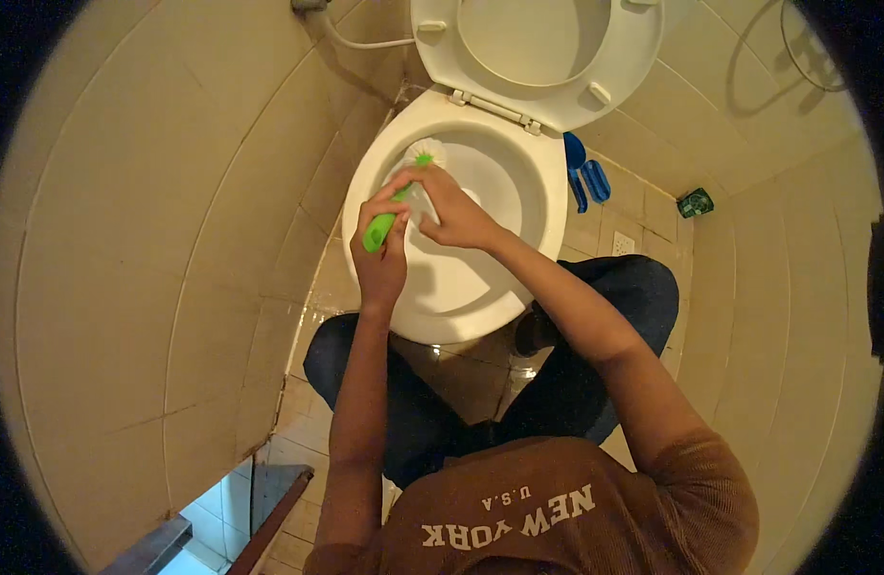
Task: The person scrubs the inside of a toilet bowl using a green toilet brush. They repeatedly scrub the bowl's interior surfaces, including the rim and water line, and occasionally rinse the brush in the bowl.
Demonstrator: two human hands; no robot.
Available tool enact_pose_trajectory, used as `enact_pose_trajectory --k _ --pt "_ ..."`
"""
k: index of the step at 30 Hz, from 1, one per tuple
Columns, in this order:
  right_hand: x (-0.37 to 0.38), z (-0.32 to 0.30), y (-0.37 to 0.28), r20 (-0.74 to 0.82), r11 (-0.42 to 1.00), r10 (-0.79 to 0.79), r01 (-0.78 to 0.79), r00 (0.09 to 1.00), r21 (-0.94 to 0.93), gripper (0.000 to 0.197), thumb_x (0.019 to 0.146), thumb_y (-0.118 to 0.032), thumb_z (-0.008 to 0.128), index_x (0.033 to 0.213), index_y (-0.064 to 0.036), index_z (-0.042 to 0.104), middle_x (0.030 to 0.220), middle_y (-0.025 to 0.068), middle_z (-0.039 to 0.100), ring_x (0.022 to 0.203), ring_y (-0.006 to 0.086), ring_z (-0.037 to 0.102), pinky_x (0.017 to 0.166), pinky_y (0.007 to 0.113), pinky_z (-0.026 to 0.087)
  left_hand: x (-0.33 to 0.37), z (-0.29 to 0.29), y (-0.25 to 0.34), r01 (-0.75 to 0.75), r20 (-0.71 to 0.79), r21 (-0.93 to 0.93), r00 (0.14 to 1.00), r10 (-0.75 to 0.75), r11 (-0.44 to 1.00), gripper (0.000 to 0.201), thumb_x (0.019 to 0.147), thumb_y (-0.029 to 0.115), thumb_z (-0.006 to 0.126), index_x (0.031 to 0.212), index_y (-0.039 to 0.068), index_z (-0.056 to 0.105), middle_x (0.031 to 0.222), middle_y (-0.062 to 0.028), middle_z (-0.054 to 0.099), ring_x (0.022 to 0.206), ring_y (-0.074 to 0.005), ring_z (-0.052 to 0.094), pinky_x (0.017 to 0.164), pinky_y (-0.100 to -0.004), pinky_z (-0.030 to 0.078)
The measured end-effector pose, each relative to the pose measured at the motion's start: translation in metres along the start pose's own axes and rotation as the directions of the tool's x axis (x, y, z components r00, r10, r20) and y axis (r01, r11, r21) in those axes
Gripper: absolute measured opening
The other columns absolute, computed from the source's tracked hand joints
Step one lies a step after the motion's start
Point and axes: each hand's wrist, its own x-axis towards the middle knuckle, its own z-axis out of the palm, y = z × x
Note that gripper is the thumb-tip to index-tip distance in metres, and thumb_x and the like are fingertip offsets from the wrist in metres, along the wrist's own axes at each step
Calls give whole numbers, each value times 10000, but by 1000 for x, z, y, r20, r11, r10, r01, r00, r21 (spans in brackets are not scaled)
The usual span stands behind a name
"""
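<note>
A toilet brush (377, 234) with a bright green handle and white bristles slants across the left side of a white toilet bowl (554, 206). Its bristles touch or sit very close to the inner wall, at the far left. My left hand (384, 268) is closed round the lower handle, whose end sticks out past my fingers. Farther up, my right hand (458, 213) reaches over the bowl with its fingers bent over the brush near the head. Those fingers partly hide the middle of the brush.
The raised seat and lid (641, 57) lean back behind the bowl. On the floor to the right lie a blue scoop (575, 153), a blue scrub brush (596, 181) and a small green box (695, 202). A drain (624, 243) is nearby. Tiled walls close in both sides.
</note>
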Motion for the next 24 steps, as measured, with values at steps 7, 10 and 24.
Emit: enact_pose_trajectory --k 7,10,24 --pt "40 -11 64 305 928 -165 252 938 -273 221 859 -306 622 867 -105 532 575 151 555 590 373 593 548 466 457 4 14 -21 99 144 81 983 -110 992 52 873 1 599 909 32 622 1183 -133 651 1131 -214 581 974 -317 426" --pt "24 -30 60 525 855 115 185 843 -485 251 810 -205 603 1056 -151 608 758 142 657 731 377 652 639 502 507 4 16 -23 227 209 101 947 -243 969 119 885 53 589 970 35 672 1109 -109 684 1058 -182 609 925 -285 447" --pt "1 -54 88 477 874 -16 244 879 -420 377 770 -143 616 1146 -152 586 863 125 636 727 365 637 662 502 503 15 48 -8 45 313 201 944 -108 979 197 885 93 608 1038 -1 689 988 -166 704 946 -247 684 865 -321 507"
